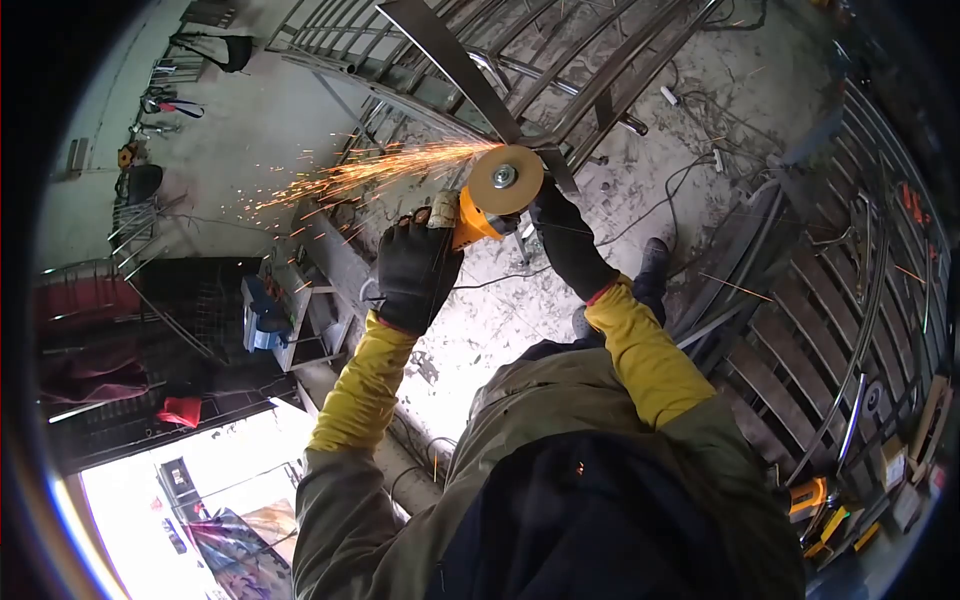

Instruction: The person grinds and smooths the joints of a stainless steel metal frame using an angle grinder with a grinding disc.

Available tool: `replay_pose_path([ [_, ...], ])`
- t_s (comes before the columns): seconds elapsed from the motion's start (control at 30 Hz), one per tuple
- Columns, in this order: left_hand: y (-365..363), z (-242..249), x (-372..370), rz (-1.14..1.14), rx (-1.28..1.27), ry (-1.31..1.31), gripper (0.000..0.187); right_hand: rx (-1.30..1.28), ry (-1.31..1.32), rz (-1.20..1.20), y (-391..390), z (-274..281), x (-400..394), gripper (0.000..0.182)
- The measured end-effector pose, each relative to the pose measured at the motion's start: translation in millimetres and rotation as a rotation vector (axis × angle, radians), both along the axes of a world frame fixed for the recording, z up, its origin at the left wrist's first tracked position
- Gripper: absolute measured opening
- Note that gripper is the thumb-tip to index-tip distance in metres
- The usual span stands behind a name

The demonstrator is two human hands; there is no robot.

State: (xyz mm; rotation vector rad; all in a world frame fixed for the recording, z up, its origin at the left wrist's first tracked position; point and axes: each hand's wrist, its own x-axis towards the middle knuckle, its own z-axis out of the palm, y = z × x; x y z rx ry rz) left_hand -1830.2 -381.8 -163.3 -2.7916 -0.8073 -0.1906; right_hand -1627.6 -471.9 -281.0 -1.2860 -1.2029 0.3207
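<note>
My gloved left hand (413, 272) is closed around an orange angle grinder (472, 226). The grinder's tan cutting disc (506, 180) faces up towards me, its edge at a dark flat metal bar (450, 62). Orange sparks (385, 168) stream left from where they meet. On the disc's other side, my gloved right hand (568, 240) is closed close to the bar's near end (556, 167). The disc hides part of its fingers, and I cannot tell what they hold.
Welded metal frames of tubes (600, 60) stand ahead. A dark cable (655, 210) crosses the stained floor (480, 318). To the right is a slatted metal rack (790, 370), with a yellow power tool (808, 495) near its lower end. A wooden stand (318, 325) is at left.
</note>
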Motion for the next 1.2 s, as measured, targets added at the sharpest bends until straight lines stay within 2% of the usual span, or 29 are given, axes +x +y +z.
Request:
replay_pose_path([
  [0.03, 2, -6, -4, -0.003, 0.000, 0.000, 0.076, 0.000, 0.000, -0.003, -1, -1, -1, 0.041],
  [0.1, 4, -12, -12, -0.098, 0.118, -0.089, 0.075, -0.114, 0.356, 0.123, -3, -2, -2, 0.038],
  [0.13, 3, -11, -11, -0.100, 0.118, -0.089, 0.075, -0.113, 0.356, 0.121, -3, -2, -1, 0.038],
  [0.23, 1, -7, -7, -0.135, 0.177, -0.088, 0.072, -0.228, 0.268, 0.131, -2, -6, 1, 0.034],
  [0.3, 2, -6, -7, -0.016, 0.022, 0.005, 0.069, -0.203, 0.018, 0.043, 0, -9, 0, 0.036],
  [0.33, 4, -8, -11, -0.016, 0.023, 0.004, 0.069, -0.202, 0.018, 0.043, -1, -10, -2, 0.036],
  [0.4, 7, -12, -16, -0.112, 0.148, -0.055, 0.066, -0.164, -0.162, -0.045, -3, -14, -5, 0.034],
  [0.43, 8, -12, -15, -0.113, 0.149, -0.056, 0.066, -0.163, -0.163, -0.047, 2, -16, -7, 0.034],
  [0.5, 10, -9, -13, -0.180, 0.104, -0.146, 0.072, 0.207, 0.240, 0.070, 15, -14, -9, 0.029],
  [0.53, 10, -8, -13, -0.180, 0.104, -0.146, 0.072, 0.207, 0.240, 0.070, 13, -13, -8, 0.029],
  [0.6, 9, -7, -13, -0.068, 0.089, -0.036, 0.066, -0.127, 0.156, 0.061, 5, -5, -3, 0.029],
  [0.63, 8, -6, -11, -0.067, 0.088, -0.036, 0.066, -0.127, 0.156, 0.062, 3, 5, 0, 0.029],
  [0.7, 6, -4, -5, 0.049, 0.016, 0.018, 0.070, -0.575, 0.628, 0.202, 2, 18, 5, 0.028],
  [0.73, 5, 1, -4, 0.050, 0.014, 0.018, 0.070, -0.577, 0.628, 0.202, 1, 17, 3, 0.028],
  [0.83, 4, 7, -5, -0.057, 0.011, -0.029, 0.073, -0.435, 0.530, 0.118, 4, 1, -6, 0.031],
  [0.9, 6, 2, -4, -0.080, 0.117, 0.009, 0.075, 0.225, 0.294, -0.072, 20, -17, -16, 0.034],
  [0.93, 6, 2, -4, -0.080, 0.116, 0.009, 0.075, 0.224, 0.294, -0.073, 18, -24, -15, 0.034],
  [1.0, 3, 4, -2, 0.001, 0.060, 0.013, 0.072, -0.138, 0.247, 0.104, 9, -31, -7, 0.031],
  [1.03, 3, 4, -3, 0.000, 0.060, 0.015, 0.072, -0.138, 0.249, 0.103, 9, -29, -8, 0.031],
  [1.1, 3, 5, -4, 0.007, 0.037, 0.015, 0.074, 0.132, 0.036, -0.023, 11, -22, -8, 0.031],
  [1.13, 2, 5, -5, 0.005, 0.034, 0.018, 0.074, 0.129, 0.040, -0.025, 10, -18, -8, 0.031],
  [1.2, 0, 6, -7, 0.013, 0.042, 0.005, 0.075, 0.007, 0.431, 0.215, 5, -7, -9, 0.033],
])
